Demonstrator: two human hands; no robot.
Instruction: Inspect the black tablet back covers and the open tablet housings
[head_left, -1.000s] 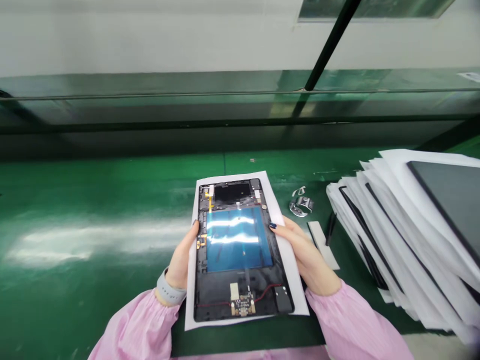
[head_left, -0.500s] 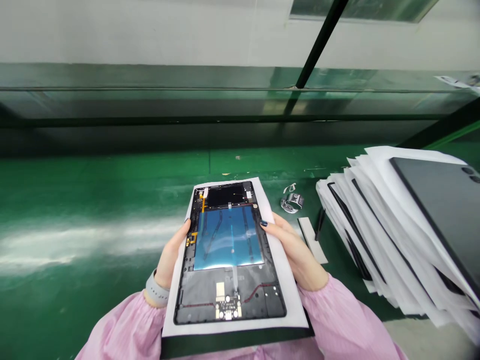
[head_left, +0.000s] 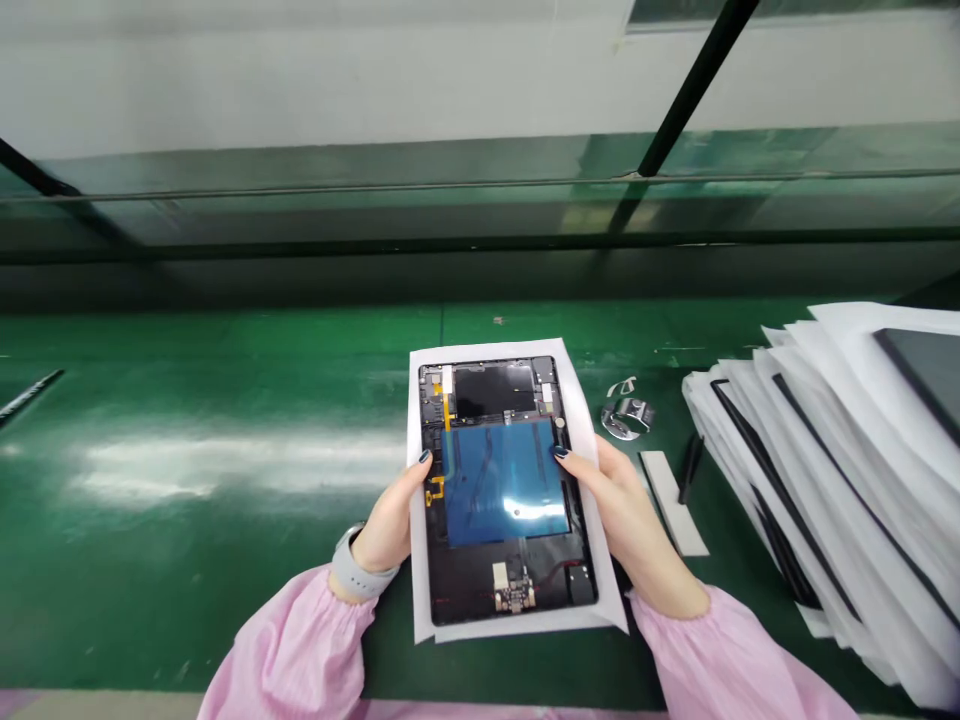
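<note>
An opened tablet (head_left: 504, 487) with a blue film over its middle and a small circuit board near its lower end lies on a white sheet (head_left: 581, 400). I hold both just above the green bench. My left hand (head_left: 394, 520) grips the left edge, thumb on the frame. My right hand (head_left: 626, 510) grips the right edge, thumb tip touching the blue film's corner. Both wrists wear pink sleeves; a grey watch is on the left wrist.
A slanted stack of dark tablets between white sheets (head_left: 840, 470) fills the right side. A small metal clip (head_left: 628, 418), a white strip (head_left: 673, 488) and a black stick (head_left: 688, 467) lie beside it. A glass shelf (head_left: 375, 200) runs along the back of the green bench (head_left: 187, 470).
The tablet and sheet have moved away from me and sit flatter and more square to the bench; half a second ago they were pulled close and tilted. Both hands keep their grip.
</note>
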